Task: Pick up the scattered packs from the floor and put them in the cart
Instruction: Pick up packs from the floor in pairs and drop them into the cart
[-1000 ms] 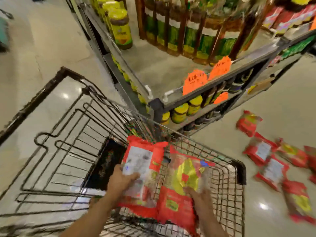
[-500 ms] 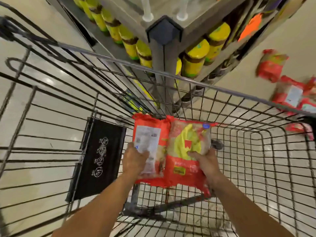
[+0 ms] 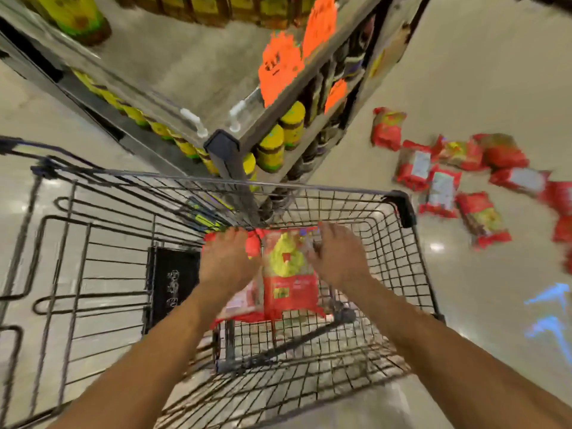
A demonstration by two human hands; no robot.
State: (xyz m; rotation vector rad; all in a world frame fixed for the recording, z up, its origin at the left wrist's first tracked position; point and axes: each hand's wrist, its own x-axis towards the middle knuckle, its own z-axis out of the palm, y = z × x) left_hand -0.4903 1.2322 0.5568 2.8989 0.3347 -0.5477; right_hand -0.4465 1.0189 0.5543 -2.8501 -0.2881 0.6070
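Two red packs lie side by side low inside the wire cart [image 3: 309, 184]. The right pack [image 3: 289, 274] shows a yellow picture. The left pack [image 3: 240, 305] is mostly hidden under my left hand [image 3: 227, 261], which lies flat on top of it with fingers reaching its far edge. My right hand [image 3: 337, 258] rests with spread fingers against the right pack's upper right side. Several more red packs [image 3: 439, 187] are scattered on the floor, right of the cart.
A shelf unit's corner [image 3: 221, 144] with yellow-lidded jars [image 3: 272, 147] and orange price tags stands just beyond the cart's front. A black flap [image 3: 173, 280] hangs inside the cart's left part. Glossy floor stretches right and left.
The two packs have gone lower into the cart. My hands moved from gripping their near ends to lying on top of them. The view tilted up, showing more floor packs.
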